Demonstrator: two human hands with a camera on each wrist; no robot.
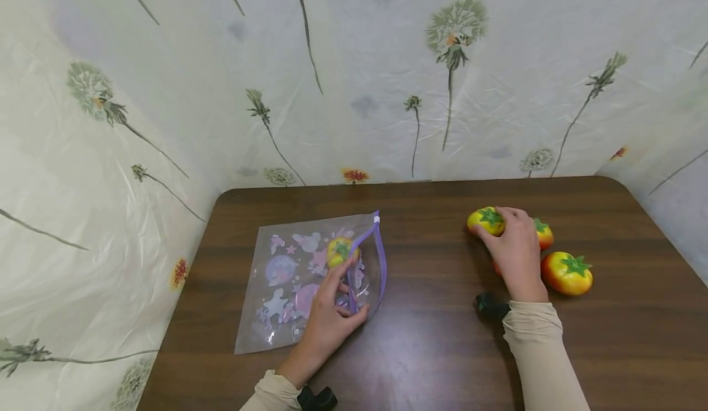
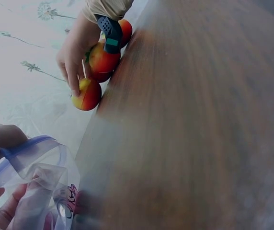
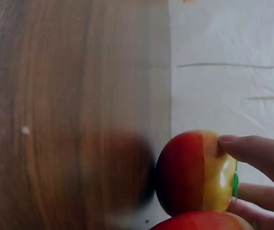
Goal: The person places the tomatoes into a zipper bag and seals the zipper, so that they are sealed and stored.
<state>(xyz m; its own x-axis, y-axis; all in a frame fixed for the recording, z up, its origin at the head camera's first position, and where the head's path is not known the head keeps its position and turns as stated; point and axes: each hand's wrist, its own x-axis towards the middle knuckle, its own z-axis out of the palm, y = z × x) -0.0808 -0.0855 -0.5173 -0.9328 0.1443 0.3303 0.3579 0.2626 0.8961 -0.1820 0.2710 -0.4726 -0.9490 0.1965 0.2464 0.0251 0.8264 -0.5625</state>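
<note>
My left hand (image 1: 327,316) holds the clear zip bag (image 1: 251,322) by its mouth, which gapes toward the right with a purple zip strip and a white slider. Pink and purple pictures are printed on the bag. Inside it lies a yellow toy tomato (image 1: 338,252) with green leaves, seen through the plastic. At the right, my right hand (image 1: 517,251) grips another toy tomato (image 3: 182,172), red below and yellow on top, between thumb and fingers. In the right wrist view its underside is at the table surface, and a red one overlaps it in front.
Beside the right hand are more toy tomatoes: one whole (image 1: 566,274), others partly hidden behind the hand. The brown wooden table (image 1: 431,349) ends at a wall covered with dandelion-print sheeting (image 1: 359,79). Each wrist wears a dark strapped device (image 1: 490,308).
</note>
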